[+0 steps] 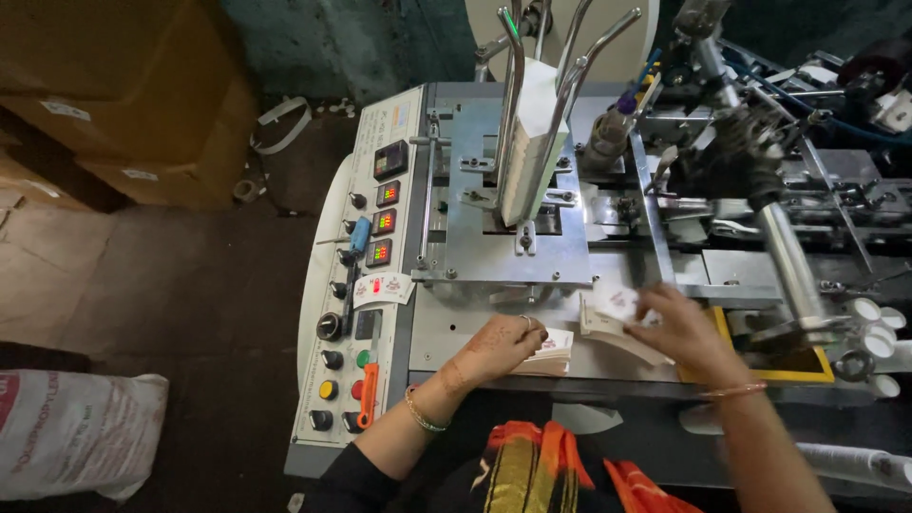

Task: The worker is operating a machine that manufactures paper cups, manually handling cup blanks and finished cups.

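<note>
Left hand (503, 347): palm down, fingers curled over a small stack of white printed paper blanks (554, 353); closed on stack from above, ring on one finger, bangle at wrist.
Small stack: flat on grey machine deck (446, 328), directly under left fingers, fanned edges showing past fingertips.
Right hand (686, 334): closed on a second sheaf of paper blanks (613, 318); thumb & fingers pinching near end, blurred, so exact finger positions not clear.
Second sheaf: sticking out past right grip toward left hand, tilted; far end just beside small stack, contact betw. the two cannot be told.
Gap betw. hands: narrow, both over same deck strip, near front edge.
Feeder stack (532, 142): tall white pile of blanks held betw. curved metal guide rods (570, 85), well beyond both grips, upright w/ slight lean.
Control panel (366, 285): outboard of left hand; red digit displays, knobs, green/yellow/red buttons, orange handle (368, 394) near bottom.
Loose printed blank (384, 288): lying on panel, beyond left wrist.
Paper cups (874, 332): white, clustered outboard of right hand, at machine edge.
Roller shaft (784, 256): metal, running diagonally beyond right hand.
Cardboard boxes (123, 95) & white sack (76, 432): on floor, far outboard of left arm.
</note>
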